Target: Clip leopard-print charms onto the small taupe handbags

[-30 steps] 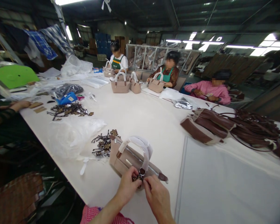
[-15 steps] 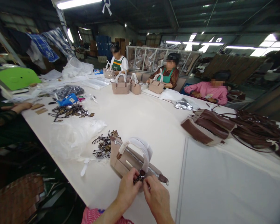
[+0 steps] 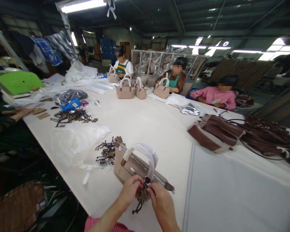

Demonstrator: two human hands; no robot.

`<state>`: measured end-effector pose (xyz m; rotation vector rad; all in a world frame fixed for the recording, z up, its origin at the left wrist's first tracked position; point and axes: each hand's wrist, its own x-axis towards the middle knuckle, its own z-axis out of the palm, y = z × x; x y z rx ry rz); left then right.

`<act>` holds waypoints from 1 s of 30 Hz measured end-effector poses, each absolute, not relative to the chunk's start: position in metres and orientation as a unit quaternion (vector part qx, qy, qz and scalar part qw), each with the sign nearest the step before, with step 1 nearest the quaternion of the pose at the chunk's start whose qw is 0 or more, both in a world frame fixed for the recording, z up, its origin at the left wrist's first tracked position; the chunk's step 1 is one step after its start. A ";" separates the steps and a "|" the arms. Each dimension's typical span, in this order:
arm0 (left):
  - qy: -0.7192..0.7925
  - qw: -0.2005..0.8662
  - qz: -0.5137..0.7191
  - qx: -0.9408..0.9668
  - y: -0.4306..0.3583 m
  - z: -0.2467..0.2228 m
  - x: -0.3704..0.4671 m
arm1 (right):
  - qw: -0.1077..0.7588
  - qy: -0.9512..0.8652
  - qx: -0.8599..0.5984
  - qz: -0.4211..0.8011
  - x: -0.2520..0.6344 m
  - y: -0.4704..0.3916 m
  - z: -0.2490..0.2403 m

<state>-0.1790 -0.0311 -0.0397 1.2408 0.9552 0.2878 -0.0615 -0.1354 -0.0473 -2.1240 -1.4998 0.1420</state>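
A beige handbag with brown trim stands on the table in front of me, its handles wrapped in white. At the base of the near handle is a metal ring, and a leopard-patterned charm with dark cords hangs just below it. My left hand pinches the charm from the left. From the other side, my right hand has its thumb and forefinger closed at the charm's upper right edge, close under the ring. Behind the bag's left end lies a pile of similar charms.
Clear plastic bags lie to the left, near another charm pile and a blue packet. Brown bags and straps lie at right. Co-workers sit along the far edge by more handbags; another person's hand is at left.
The charm, mostly hidden between my fingers before, now hangs in view with its cords dangling. My left hand has shifted slightly left; the bag has stayed in place.
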 end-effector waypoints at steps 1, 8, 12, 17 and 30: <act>0.426 0.698 0.124 0.562 -0.030 -0.040 -0.178 | 0.265 -0.553 -0.788 0.057 -0.061 -0.135 -0.047; 0.395 0.623 0.136 0.661 -0.024 -0.035 -0.182 | 0.332 -0.524 -0.776 0.113 -0.056 -0.141 -0.038; 0.365 0.461 0.198 0.784 -0.025 -0.020 -0.191 | 0.402 -0.508 -0.753 0.114 -0.051 -0.141 -0.029; 0.308 0.462 0.230 0.799 -0.039 0.002 -0.189 | 0.475 -0.563 -0.668 0.104 -0.057 -0.133 -0.022; 0.284 0.495 0.219 0.791 -0.015 -0.012 -0.158 | 0.611 -0.236 -0.692 0.304 -0.061 -0.135 -0.036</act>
